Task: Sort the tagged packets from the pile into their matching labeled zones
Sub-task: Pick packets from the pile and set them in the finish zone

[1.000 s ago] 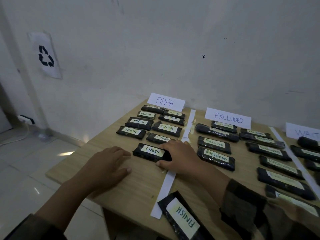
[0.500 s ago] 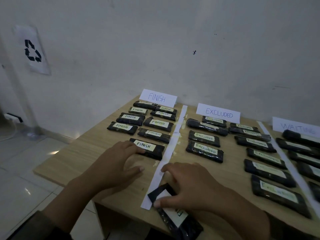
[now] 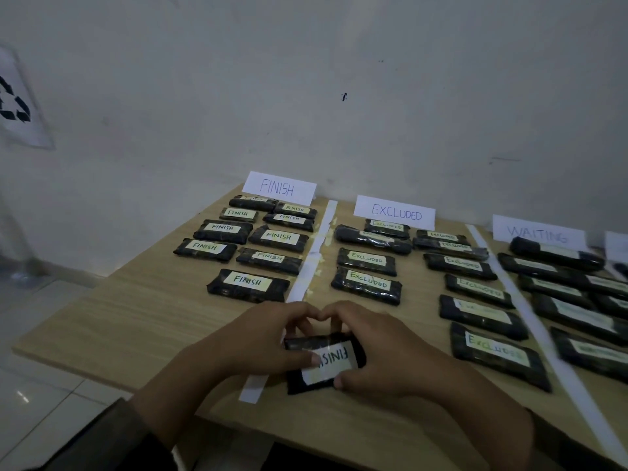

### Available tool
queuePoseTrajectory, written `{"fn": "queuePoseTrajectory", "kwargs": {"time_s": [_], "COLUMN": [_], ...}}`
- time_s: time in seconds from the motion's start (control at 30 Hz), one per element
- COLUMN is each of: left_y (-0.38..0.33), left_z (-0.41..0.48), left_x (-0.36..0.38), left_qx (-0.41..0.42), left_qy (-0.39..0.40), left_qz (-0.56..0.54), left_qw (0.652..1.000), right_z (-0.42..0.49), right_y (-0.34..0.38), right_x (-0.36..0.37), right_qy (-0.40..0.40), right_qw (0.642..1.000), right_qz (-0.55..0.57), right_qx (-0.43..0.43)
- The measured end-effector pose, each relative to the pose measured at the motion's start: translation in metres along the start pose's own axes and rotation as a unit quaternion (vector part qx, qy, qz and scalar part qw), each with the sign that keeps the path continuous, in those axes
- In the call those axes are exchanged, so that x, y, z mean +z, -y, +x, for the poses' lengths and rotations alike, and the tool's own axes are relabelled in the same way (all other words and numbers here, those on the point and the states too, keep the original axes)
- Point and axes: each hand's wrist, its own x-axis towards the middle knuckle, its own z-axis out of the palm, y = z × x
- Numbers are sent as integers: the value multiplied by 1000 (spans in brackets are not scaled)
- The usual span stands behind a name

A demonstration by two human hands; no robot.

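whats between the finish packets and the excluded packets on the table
A white paper strip runs front to back between the FINISH packets and the EXCLUDED packets, with bare wood on either side. The head view shows it.

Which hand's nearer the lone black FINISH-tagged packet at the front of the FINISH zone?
Left. The left hand sits just in front of the lone packet; the right hand lies beyond the white paper divider strip, farther right. Both grip a second black FINISH-tagged packet.
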Motion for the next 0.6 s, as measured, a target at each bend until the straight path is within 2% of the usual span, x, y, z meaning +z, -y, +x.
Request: {"fn": "queuePoseTrajectory", "kwargs": {"time_s": [0.1, 0.2, 0.3, 0.47, 0.6], "left_y": [-6, -8, -9, -18, -25], "left_z": [6, 10, 13, 13, 15], "left_x": [2, 2, 1, 4, 9], "left_qx": [-33, -84, -151, -193, -190], "left_qy": [-12, -67, -109, -125, -121], "left_qz": [-64, -98, -216, -409, -503], "left_qw": [997, 989, 958, 883, 834], "right_z": [3, 6, 7, 14, 18], "right_y": [-12, -24, -26, -16, -13], "right_x": [-1, 4, 9, 9, 4], "right_qy": [-61, -160, -233, -231, -234], "right_qw": [998, 987, 972, 948, 908], "right_qz": [-28, -23, 32, 204, 340], "right_qx": [-18, -10, 19, 75, 74]}}
